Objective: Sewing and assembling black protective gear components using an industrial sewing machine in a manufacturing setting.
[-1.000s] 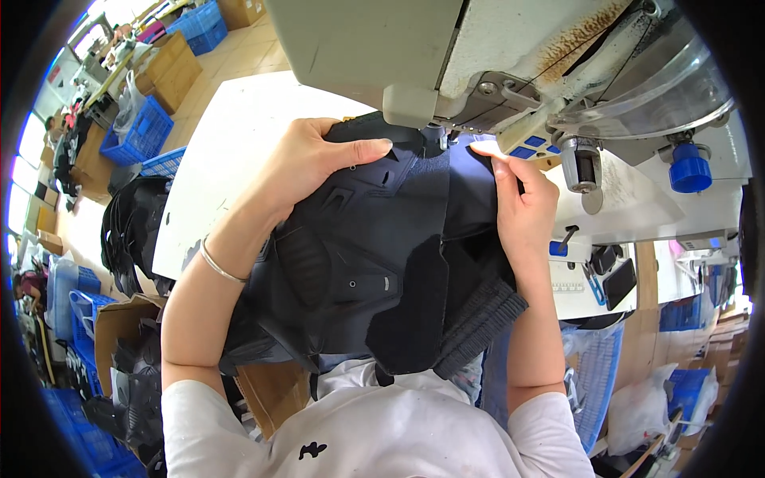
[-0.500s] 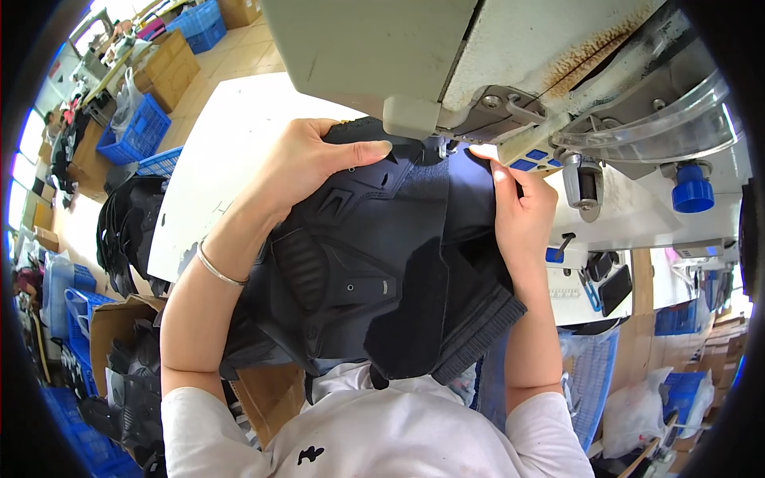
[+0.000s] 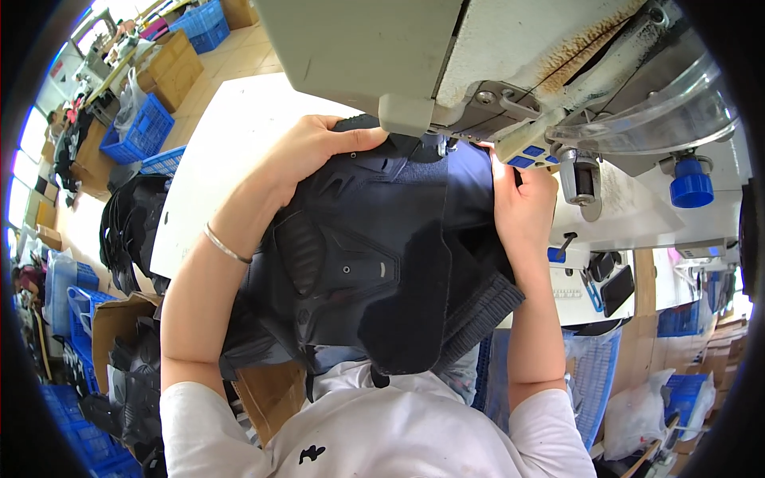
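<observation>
A black padded garment piece (image 3: 370,275) with moulded panels, a smooth dark patch and a ribbed band lies across my lap and up onto the white table. Its far edge runs under the sewing machine (image 3: 358,52), at the needle area. My left hand (image 3: 331,150) grips the far left part of the piece, thumb on top and the other fingers mostly hidden beneath. On the other side of the needle, my right hand (image 3: 523,199) pinches the edge of the piece between thumb and fingers. The fingertips there are partly covered by the machine.
The white table (image 3: 219,151) spreads to the left. A blue knob (image 3: 691,185) and a clear curved guard (image 3: 653,119) hang at the right. Dark pieces (image 3: 135,227) are piled at the table's left edge, above a cardboard box (image 3: 115,334). A phone (image 3: 617,291) lies at right.
The garment piece has slid a little away from me under the machine. My left hand has moved slightly forward with it; my right hand has hardly shifted.
</observation>
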`<control>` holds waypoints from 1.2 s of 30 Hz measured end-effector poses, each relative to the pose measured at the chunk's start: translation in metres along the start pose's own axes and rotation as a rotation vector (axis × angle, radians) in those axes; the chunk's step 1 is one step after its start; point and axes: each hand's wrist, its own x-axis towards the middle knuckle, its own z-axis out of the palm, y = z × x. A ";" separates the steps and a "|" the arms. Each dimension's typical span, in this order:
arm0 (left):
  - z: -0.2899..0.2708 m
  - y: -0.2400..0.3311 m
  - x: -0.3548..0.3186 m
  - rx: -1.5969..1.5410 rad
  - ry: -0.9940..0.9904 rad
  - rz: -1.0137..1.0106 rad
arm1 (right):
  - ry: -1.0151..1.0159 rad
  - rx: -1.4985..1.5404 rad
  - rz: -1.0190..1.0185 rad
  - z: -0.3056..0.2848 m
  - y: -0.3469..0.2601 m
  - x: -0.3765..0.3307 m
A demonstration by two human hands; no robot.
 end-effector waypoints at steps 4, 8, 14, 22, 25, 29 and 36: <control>0.000 -0.007 0.000 -0.151 -0.039 -0.108 | -0.017 -0.011 0.026 0.002 -0.008 -0.002; 0.004 0.005 -0.010 0.072 0.073 0.032 | 0.025 0.002 -0.020 0.003 -0.007 0.002; 0.007 0.004 -0.010 0.115 0.101 0.077 | 0.050 0.085 0.041 0.003 -0.001 0.003; 0.004 0.004 -0.004 0.141 0.118 0.141 | 0.048 0.083 0.005 0.003 0.001 0.010; 0.002 0.000 -0.001 0.097 0.080 0.167 | 0.025 0.074 0.053 0.002 -0.001 0.010; 0.001 -0.001 0.007 0.107 0.086 0.112 | 0.033 -0.051 -0.039 0.008 0.015 0.012; 0.001 0.004 0.016 0.031 0.021 -0.137 | 0.092 -0.081 -0.230 0.017 0.045 0.017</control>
